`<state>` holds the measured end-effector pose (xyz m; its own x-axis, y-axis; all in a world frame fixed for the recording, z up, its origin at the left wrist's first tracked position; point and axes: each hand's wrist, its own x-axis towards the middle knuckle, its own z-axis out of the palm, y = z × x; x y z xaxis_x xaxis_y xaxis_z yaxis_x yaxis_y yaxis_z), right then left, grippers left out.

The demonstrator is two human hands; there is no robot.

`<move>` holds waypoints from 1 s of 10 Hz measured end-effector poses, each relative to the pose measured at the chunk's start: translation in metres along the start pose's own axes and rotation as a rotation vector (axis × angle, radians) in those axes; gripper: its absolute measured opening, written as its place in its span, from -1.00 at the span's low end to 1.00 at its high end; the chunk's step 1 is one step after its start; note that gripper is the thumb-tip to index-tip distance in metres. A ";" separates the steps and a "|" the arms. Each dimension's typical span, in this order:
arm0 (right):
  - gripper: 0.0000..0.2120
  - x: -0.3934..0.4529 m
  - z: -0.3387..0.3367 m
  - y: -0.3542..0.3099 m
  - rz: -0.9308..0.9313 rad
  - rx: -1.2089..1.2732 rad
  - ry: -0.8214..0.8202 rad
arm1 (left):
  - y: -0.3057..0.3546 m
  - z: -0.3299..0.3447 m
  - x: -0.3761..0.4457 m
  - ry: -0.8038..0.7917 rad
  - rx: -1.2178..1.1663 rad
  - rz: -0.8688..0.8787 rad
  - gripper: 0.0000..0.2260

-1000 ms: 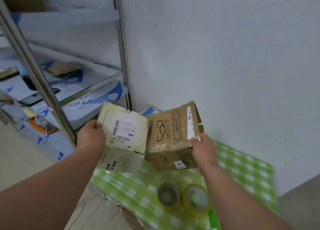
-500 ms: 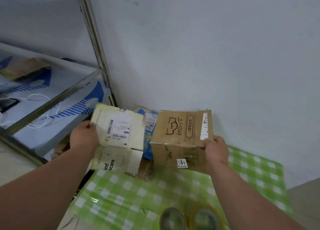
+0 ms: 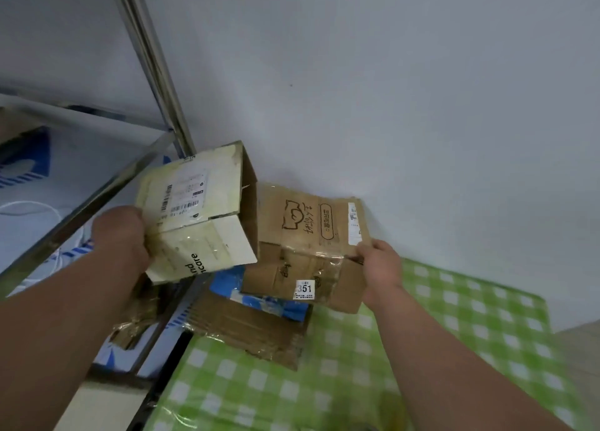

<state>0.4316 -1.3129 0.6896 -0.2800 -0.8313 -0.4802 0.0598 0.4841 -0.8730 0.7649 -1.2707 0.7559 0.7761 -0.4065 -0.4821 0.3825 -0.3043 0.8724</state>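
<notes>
We see left hand (image 3: 118,236) gripping pale box (image 3: 194,213), frame centre-left; right hand (image 3: 381,265) gripping brown box (image 3: 311,242) beside it, boxes touching, above bench (image 3: 454,333).

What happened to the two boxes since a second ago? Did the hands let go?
No. Both boxes went forward toward the wall. The pale box has tipped over sideways, and the brown box is now low over the flattened cardboard. The two tape rolls have dropped out of view. The left hand still grips the pale box and the right hand still grips the brown one, by the green checked cloth.
</notes>
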 end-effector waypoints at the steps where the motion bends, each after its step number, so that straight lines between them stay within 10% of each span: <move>1: -0.81 0.001 0.026 0.027 0.097 -0.070 -0.089 | -0.004 0.009 0.011 -0.022 0.028 0.039 -0.61; 3: -0.59 -0.001 0.039 0.066 0.188 -0.557 -0.118 | -0.025 0.032 0.010 -0.127 0.361 0.103 -0.68; 4: -0.43 -0.002 0.031 0.067 0.201 -0.338 -0.311 | -0.044 0.043 0.007 -0.246 0.797 0.306 -0.66; 5: -0.31 0.001 0.019 0.061 0.170 -0.403 -0.408 | -0.055 0.059 0.006 -0.393 0.294 0.028 -0.80; 6: -0.42 0.005 0.006 0.066 0.146 -0.574 -0.313 | -0.073 0.071 0.001 -0.419 0.369 0.095 -0.88; 7: -0.62 0.010 -0.012 0.074 0.189 -0.216 -0.084 | -0.087 0.081 -0.006 -0.466 0.449 0.168 -0.89; 10: -0.65 0.001 -0.034 0.060 0.273 0.200 -0.340 | -0.111 0.108 -0.039 -0.548 0.410 0.104 -0.89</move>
<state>0.4022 -1.2752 0.6403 0.0989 -0.7396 -0.6657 0.2796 0.6627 -0.6947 0.6381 -1.3137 0.6687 0.3916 -0.7950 -0.4633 0.0159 -0.4975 0.8673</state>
